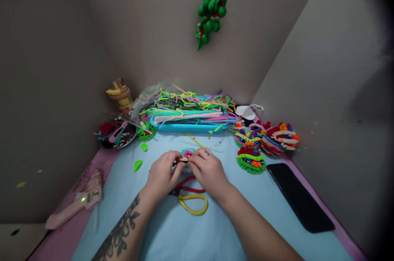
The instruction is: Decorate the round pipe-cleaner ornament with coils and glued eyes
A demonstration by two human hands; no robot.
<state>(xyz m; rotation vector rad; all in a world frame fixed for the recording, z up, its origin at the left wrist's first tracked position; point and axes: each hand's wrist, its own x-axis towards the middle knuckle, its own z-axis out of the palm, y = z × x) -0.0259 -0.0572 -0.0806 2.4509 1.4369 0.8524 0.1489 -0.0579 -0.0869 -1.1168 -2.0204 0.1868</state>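
My left hand [165, 171] and my right hand [208, 170] meet at the middle of the table, fingers pinched together. Between their fingertips runs a short, thin black strip [183, 161], perhaps a pipe cleaner; both hands seem to grip it. Just behind the fingertips is a small round piece [188, 153] in teal, pink and cream, partly hidden by the hands. Scissors [193, 204] with one red and one yellow handle lie below the hands, their blades partly covered by my left hand.
A blue tray [187, 129] heaped with pipe cleaners stands at the back. Colourful fuzzy pieces [250, 160] and a black phone [300, 197] lie right. At left are a metal bowl [131, 141], green scraps [138, 165] and a pink glue gun [78, 205]. A green ornament [212, 10] hangs above.
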